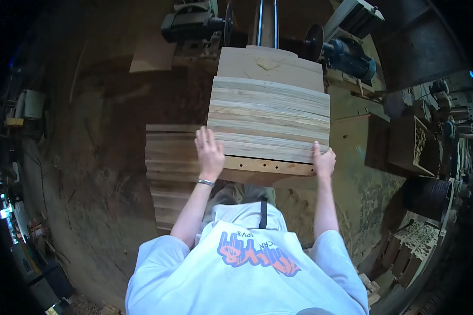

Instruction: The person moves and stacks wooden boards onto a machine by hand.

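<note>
Several pale wooden strips [270,116] lie side by side in a row on the sliding table in front of me. Against their left ends rests my left hand [210,155], its fingers stretched out and pointing away from me. My right hand [324,160] is at the near right corner, thumb at the strips' edge and the other fingers curled down the side, partly hidden. Nearest my body, a wooden rail [270,166] with dark holes runs below the strips. Beyond the row, a bare part of the table [294,72] carries a little sawdust.
Motors with round saw blades stand on both sides ahead: the left motor [192,25] and the blue right motor [352,60]. Two shiny rails [268,23] run between them. A stack of strips [168,157] is at left. A wooden bin [412,144] stands at right.
</note>
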`<control>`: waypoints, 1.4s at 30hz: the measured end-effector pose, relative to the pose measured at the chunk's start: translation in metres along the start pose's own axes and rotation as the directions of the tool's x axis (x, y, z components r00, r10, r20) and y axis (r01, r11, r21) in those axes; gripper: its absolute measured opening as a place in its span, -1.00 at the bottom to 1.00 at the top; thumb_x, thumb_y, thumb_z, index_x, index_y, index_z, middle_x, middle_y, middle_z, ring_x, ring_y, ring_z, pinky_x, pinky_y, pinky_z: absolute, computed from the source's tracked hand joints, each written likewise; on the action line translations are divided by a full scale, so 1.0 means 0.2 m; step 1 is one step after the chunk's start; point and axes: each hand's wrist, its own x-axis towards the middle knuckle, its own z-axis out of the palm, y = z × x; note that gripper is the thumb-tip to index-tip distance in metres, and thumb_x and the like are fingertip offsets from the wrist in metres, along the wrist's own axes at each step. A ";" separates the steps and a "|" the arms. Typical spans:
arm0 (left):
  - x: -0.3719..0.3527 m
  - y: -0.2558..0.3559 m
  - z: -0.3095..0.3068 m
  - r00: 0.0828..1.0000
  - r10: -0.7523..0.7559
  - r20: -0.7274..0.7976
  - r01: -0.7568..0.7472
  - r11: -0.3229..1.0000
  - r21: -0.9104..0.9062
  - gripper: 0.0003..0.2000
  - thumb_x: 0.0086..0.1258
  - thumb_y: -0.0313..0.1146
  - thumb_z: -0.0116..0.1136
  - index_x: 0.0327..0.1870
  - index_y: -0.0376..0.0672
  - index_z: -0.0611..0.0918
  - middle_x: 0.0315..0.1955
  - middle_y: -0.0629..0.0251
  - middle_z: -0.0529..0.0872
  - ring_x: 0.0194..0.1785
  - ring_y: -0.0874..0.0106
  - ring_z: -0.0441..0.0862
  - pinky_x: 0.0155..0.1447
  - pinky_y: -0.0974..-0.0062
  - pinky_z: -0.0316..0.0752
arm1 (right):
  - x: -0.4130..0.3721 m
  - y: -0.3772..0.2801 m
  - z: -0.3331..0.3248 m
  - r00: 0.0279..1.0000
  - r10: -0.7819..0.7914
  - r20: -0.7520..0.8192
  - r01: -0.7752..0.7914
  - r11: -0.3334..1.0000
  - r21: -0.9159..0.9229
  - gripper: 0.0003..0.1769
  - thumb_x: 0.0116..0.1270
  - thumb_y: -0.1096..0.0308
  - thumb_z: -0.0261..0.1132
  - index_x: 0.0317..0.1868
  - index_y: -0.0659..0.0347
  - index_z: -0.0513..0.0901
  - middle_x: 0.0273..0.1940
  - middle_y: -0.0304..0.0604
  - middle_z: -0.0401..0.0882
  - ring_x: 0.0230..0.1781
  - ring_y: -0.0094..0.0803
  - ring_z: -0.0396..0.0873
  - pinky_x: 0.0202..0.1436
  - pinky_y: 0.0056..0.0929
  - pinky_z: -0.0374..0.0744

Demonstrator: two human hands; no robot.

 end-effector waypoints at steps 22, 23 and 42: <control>0.38 -0.06 -0.10 0.925 -0.320 0.203 0.369 0.885 -0.285 -0.68 0.43 -0.32 0.00 0.06 -0.33 0.60 -0.17 -0.14 0.68 -0.04 0.02 0.66 0.01 0.25 0.55 | 0.30 -0.08 -0.11 0.964 -0.092 0.249 0.051 0.984 0.168 -0.29 0.28 -0.18 0.22 -0.02 0.45 0.62 -0.12 0.18 0.66 -0.04 -0.06 0.63 0.07 -0.27 0.53; 0.31 -0.07 -0.12 0.918 -0.323 0.230 0.379 0.885 -0.269 -0.68 0.43 -0.32 0.00 0.06 -0.33 0.60 -0.17 -0.14 0.68 -0.04 0.02 0.66 0.01 0.25 0.55 | 0.24 -0.01 -0.09 0.968 -0.122 0.218 0.082 0.980 0.184 -0.34 0.30 -0.11 0.23 0.01 0.44 0.60 -0.10 0.18 0.66 -0.02 -0.05 0.62 0.09 -0.27 0.52; 0.21 -0.10 -0.12 0.893 -0.417 0.172 0.450 0.799 -0.400 -0.71 0.42 -0.31 0.14 0.03 -0.30 0.65 -0.21 0.04 0.77 -0.22 0.46 0.73 -0.11 0.53 0.57 | 0.15 0.18 0.03 0.994 -0.113 0.009 0.090 0.830 0.550 -0.58 0.34 0.21 0.33 0.06 0.38 0.62 -0.12 -0.04 0.70 -0.06 -0.42 0.63 0.04 -0.46 0.55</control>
